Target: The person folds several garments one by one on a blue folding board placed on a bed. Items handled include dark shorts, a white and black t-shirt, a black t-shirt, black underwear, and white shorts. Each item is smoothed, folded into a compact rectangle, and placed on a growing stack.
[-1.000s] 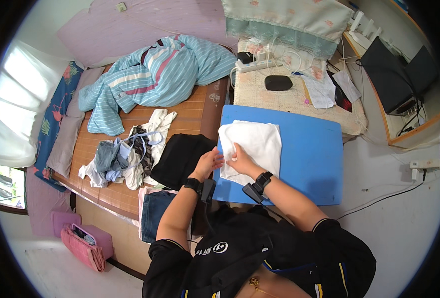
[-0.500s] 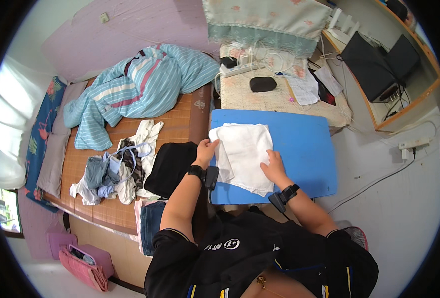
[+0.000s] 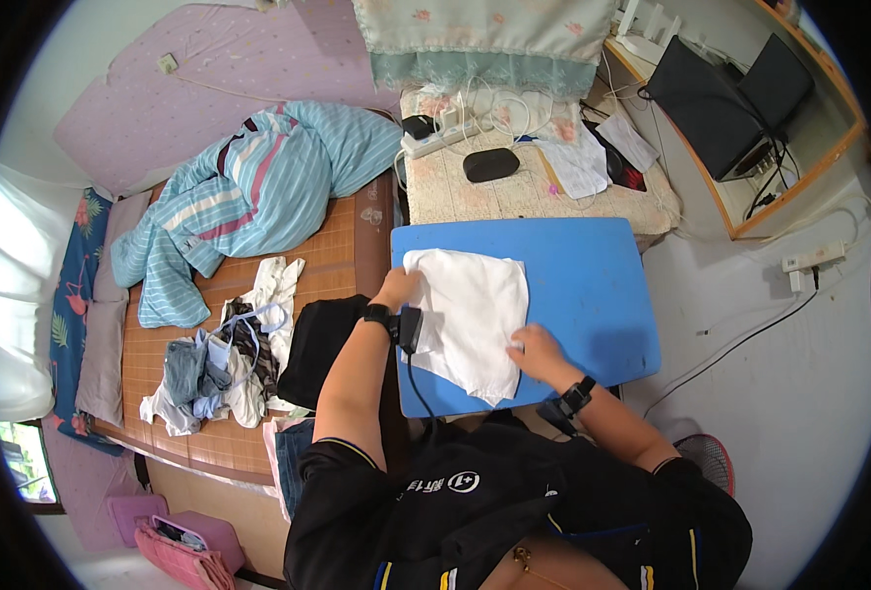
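Note:
A white cloth [image 3: 467, 320], perhaps a garment, lies on a small blue table [image 3: 593, 285] in front of me. Its upper layer is spread fairly smooth, and the lower edge comes to a slanted point. My left hand [image 3: 397, 288] is closed on the cloth's left edge near the upper corner, its fingertips partly hidden. At the right edge, my right hand [image 3: 537, 352] rests low with fingers loosely bent and a little apart, nothing visible in them. Both wrists carry black strapped devices.
Left on the bed mat [image 3: 332, 251] lie a folded black garment [image 3: 319, 349], a pile of mixed clothes [image 3: 224, 369] and a striped blue quilt [image 3: 278, 177]. Behind the table, a patterned surface [image 3: 440, 192] holds a black case [image 3: 491, 165], cables and papers. A pink bin [image 3: 209, 536] stands lower left.
The cloth's separate left flap no longer shows, and its outline is now tilted. My left hand has shifted outward along the left edge; my right hand has slid down the right edge.

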Available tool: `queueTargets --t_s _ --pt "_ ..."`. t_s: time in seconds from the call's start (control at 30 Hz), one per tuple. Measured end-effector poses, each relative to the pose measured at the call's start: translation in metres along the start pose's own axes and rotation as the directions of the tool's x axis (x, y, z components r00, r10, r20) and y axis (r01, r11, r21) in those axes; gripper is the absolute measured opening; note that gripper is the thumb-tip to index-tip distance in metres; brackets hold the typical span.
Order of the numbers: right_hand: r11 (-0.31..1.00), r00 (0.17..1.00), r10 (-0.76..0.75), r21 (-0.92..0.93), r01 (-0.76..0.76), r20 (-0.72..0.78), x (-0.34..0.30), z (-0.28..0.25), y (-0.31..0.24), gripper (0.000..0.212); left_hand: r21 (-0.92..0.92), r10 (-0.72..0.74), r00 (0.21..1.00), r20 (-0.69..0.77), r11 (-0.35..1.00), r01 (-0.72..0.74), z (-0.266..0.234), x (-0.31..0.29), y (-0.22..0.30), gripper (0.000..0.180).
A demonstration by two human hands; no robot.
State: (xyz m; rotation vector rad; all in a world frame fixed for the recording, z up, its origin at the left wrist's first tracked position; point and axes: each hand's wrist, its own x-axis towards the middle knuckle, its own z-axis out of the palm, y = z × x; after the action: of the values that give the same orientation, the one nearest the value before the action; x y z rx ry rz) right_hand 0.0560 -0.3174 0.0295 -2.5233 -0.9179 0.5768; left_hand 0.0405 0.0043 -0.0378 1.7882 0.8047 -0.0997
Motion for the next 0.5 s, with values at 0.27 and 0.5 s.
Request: queueTargets --t_s 0.27,0.5 --pt "0.966 0.867 -0.25 -0.046 0.256 -0.432 0.12 -0.029 0.025 0.041 -0.32 0.081 0.995 0.05 0.946 -0.061 0.006 -0.05 -0.002 0.031" --pt "0.973 0.969 -0.228 0.002 0.229 0.094 0.156 -0.041 0.028 0.034 -0.194 0.028 0.998 -0.053 0.98 -0.038 0.013 -0.065 -0.022 0.031"
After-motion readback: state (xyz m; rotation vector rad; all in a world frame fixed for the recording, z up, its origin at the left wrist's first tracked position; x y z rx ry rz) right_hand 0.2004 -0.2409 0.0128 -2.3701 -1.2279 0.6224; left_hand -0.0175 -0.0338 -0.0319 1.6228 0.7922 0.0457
